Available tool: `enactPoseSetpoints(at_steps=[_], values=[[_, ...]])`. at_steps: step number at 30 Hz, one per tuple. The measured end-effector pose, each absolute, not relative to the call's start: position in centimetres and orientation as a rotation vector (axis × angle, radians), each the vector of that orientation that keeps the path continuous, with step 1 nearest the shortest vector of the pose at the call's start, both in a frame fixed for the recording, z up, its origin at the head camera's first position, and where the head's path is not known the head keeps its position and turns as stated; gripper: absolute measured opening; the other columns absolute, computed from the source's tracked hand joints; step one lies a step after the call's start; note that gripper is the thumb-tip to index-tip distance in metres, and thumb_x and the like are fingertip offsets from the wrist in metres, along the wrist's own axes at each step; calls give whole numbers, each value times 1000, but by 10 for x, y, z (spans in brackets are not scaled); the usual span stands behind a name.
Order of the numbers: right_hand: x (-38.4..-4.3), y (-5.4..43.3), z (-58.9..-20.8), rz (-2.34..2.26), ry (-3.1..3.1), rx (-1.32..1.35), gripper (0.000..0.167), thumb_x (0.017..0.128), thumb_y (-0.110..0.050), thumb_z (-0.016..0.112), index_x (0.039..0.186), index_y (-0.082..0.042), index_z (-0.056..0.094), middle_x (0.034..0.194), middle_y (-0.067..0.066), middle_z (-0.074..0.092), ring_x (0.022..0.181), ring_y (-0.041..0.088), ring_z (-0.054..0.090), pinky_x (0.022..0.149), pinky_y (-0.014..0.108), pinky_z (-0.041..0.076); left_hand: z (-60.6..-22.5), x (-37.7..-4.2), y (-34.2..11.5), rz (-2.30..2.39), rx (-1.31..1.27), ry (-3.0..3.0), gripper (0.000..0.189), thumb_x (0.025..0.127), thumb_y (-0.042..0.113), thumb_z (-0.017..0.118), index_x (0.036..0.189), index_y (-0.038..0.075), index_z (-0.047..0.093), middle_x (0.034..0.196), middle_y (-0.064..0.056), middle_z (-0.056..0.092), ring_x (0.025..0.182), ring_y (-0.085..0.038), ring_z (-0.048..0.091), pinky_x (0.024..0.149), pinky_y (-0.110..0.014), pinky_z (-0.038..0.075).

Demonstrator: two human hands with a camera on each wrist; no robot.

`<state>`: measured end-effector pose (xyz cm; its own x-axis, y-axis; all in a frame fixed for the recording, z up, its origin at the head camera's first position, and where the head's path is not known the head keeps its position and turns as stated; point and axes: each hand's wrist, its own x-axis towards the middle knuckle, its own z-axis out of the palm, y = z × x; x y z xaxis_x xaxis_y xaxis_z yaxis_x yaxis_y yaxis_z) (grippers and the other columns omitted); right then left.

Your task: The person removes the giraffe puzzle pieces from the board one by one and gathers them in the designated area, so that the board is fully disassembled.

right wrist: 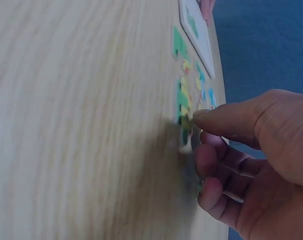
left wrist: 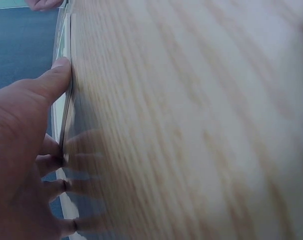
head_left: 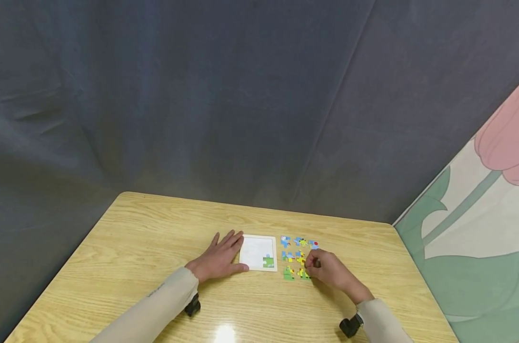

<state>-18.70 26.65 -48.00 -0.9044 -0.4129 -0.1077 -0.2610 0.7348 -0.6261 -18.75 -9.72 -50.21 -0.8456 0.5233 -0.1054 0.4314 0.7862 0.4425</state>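
Observation:
A white square puzzle tray (head_left: 251, 250) lies on the table, with a green puzzle piece (head_left: 268, 262) in its lower right corner. My left hand (head_left: 218, 259) rests spread at the tray's left side. Its thumb (left wrist: 59, 75) touches the near edge and the fingertips touch the upper left. Right of the tray, several loose puzzle pieces (head_left: 288, 257) lie in rows, coloured blue, yellow and green. My right hand (head_left: 328, 270) is at the right side of these rows, thumb and fingers bent together, pinching a puzzle piece (right wrist: 195, 139) mostly hidden by the fingertips.
The light wooden table (head_left: 156, 228) reaches back to a dark curtain (head_left: 225, 105). A curtain with a pink flower and green leaves (head_left: 478, 228) hangs at the right. A small black device (head_left: 351, 326) is strapped to the right wrist, another (head_left: 193, 305) to the left.

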Motion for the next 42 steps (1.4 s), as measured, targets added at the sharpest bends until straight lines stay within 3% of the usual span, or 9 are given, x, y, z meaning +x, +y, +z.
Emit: enactPoseSetpoints(at_steps=[15, 26, 35, 42], values=[[-198, 221, -476, -966, 2633, -658, 3, 101, -4, 71, 101, -4, 68, 92, 2, 68, 74, 8, 53, 62, 21, 44, -500, -190, -96, 613, 750, 2744, 90, 105, 61, 57, 168, 3, 29, 181, -10, 18, 169, -36, 13, 133, -70, 9], [-201, 190, -474, -861, 2591, -704, 17, 100, -8, 74, 116, -4, 71, 91, 0, 65, 74, 9, 52, 66, 22, 45, -499, -190, -97, 606, 733, 2736, 90, 105, 61, 58, 168, 3, 30, 181, -9, 18, 169, -35, 13, 133, -69, 9], [-204, 172, -471, -752, 2586, -649, 24, 91, -18, 86, 102, -7, 68, 86, 0, 61, 75, 14, 52, 66, 26, 44, -499, -190, -98, 614, 731, 2726, 90, 105, 60, 58, 169, 4, 29, 181, -9, 17, 170, -35, 12, 133, -69, 7], [-205, 168, -473, -740, 2586, -667, 27, 89, -15, 88, 101, -6, 65, 87, 2, 59, 76, 15, 51, 66, 27, 42, -501, -190, -99, 612, 734, 2729, 91, 105, 61, 58, 169, 4, 28, 181, -9, 17, 170, -35, 11, 133, -69, 7]])
